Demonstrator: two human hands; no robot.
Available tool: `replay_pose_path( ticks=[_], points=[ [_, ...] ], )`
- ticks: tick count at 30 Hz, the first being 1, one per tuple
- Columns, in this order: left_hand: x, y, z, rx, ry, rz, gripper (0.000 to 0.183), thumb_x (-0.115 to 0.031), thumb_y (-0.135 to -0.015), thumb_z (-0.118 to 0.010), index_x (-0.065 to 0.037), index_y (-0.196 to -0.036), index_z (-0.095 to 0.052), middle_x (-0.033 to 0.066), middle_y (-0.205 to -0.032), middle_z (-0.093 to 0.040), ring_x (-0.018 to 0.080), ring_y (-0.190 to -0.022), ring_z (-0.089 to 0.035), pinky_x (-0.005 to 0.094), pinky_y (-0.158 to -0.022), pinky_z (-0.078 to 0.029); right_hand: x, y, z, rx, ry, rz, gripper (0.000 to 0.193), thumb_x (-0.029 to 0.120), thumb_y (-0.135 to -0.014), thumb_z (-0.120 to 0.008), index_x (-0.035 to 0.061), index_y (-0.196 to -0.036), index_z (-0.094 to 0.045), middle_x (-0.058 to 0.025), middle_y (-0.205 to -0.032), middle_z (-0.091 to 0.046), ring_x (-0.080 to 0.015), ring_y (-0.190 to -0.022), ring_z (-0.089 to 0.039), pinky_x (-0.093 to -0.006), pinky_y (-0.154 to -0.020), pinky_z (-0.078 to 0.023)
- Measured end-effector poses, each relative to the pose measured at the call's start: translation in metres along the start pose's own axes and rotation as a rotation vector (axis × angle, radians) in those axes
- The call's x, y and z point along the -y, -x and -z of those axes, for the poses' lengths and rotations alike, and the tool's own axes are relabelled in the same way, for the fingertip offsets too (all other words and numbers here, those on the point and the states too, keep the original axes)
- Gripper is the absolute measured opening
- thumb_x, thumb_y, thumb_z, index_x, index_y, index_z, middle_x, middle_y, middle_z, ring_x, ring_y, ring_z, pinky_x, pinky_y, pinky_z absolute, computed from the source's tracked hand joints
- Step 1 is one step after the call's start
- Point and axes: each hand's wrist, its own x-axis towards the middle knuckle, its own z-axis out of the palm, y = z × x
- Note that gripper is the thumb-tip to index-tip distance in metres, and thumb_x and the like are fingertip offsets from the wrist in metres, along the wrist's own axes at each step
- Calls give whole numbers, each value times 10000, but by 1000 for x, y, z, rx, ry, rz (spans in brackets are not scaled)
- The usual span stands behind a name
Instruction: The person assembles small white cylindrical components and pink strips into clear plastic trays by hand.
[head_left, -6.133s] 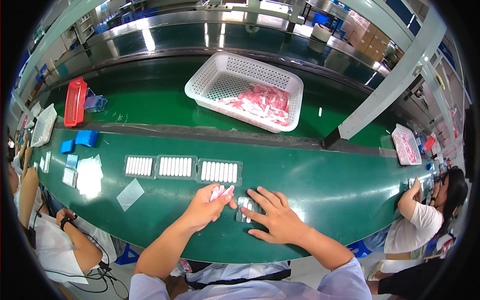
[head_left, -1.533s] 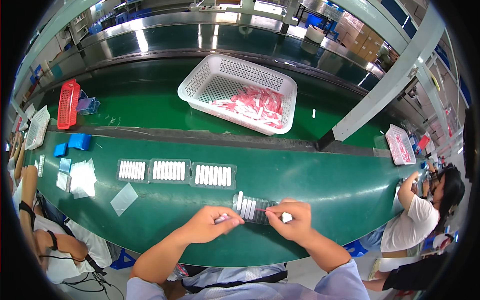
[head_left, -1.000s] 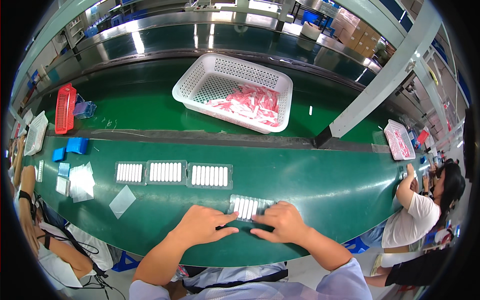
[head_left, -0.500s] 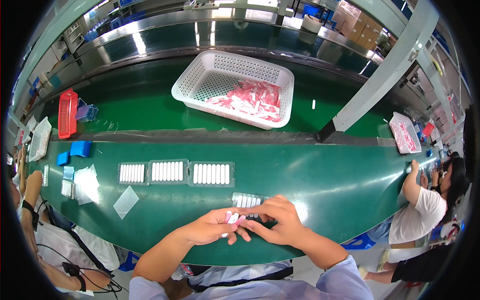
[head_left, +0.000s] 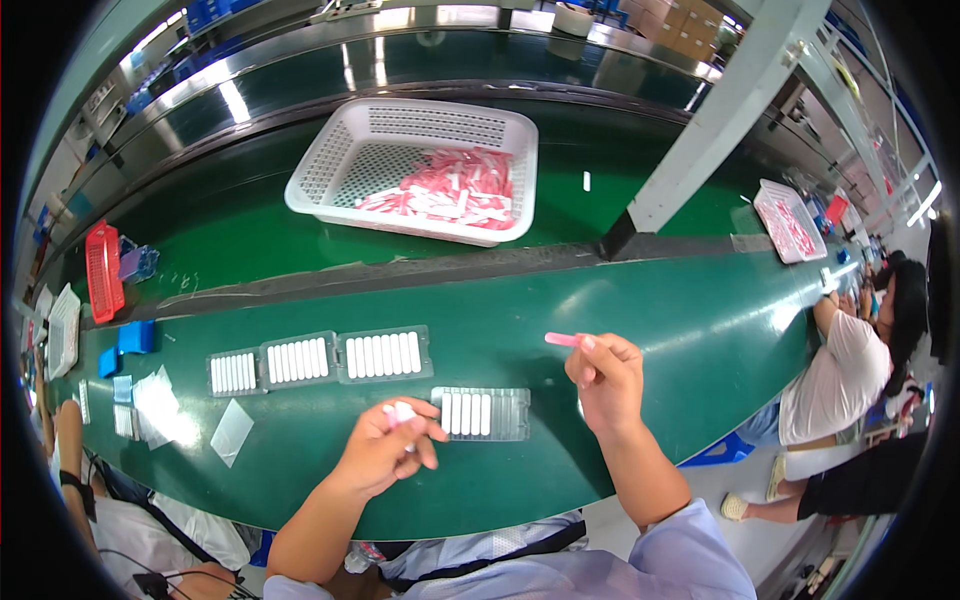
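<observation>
Between the thumb and fingers of my right hand (head_left: 608, 372) is a pink stick (head_left: 561, 340), small and flat with rounded ends, pointing left. My left hand (head_left: 388, 445) is curled round several white and pink sticks (head_left: 400, 412); the fingers partly hide them. Just right of its fingertips lies a clear plastic tray (head_left: 510, 415) with white sticks (head_left: 466, 413) side by side in its left slots and bare slots on the right. My right hand is raised apart from this tray, up and to its right.
Three trays of white sticks (head_left: 385, 353) stand in a row beyond my left hand. Clear film (head_left: 232, 432) lies left. A white basket (head_left: 412, 225) of pink and white sticks sits past the table's ledge, near a slanted metal post (head_left: 700, 140). Co-workers sit at both sides.
My hands have parted: the right moved up and right with a pink stick, the left moved down and left with its bunch. The half-filled tray is now uncovered. The whole view has shifted.
</observation>
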Motion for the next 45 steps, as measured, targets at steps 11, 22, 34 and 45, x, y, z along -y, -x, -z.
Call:
replay_pose_path(
  ticks=[11,22,34,45],
  points=[
    [-6,-8,-5,58,296,-92,399,25,-980,-527,1,-1377,-568,178,-1236,-708,322,-1114,-713,304,-687,-530,8,3,-9,604,1203,784,88,116,-827,-815,126,-748,-777,-23,-572,-597,-212,-495,-561,-350,-503,-434],
    [-10,-2,-4,119,223,-46,494,-2,-1022,-547,4,-1508,-457,225,-1396,-624,370,-1237,-661,366,-810,-635,4,29,-24,785,1532,398,377,415,-816,-831,92,-1010,-815,-25,-545,-613,-248,-523,-624,-373,-544,-487],
    [2,-5,-28,414,-229,184,533,-121,-1088,-530,18,-1567,-342,159,-1358,-608,309,-1118,-724,312,-708,-625,-23,39,-44,624,857,361,225,233,-868,-815,121,-1063,-803,-17,-651,-604,-177,-551,-569,-319,-528,-436],
    [8,-2,-31,371,-245,186,659,-67,-1087,-503,-10,-1647,-161,180,-1465,-533,346,-1150,-713,325,-767,-639,-22,34,-32,791,808,26,176,151,-882,-821,64,-1029,-777,-53,-768,-682,-143,-586,-577,-296,-534,-453]
  ],
)
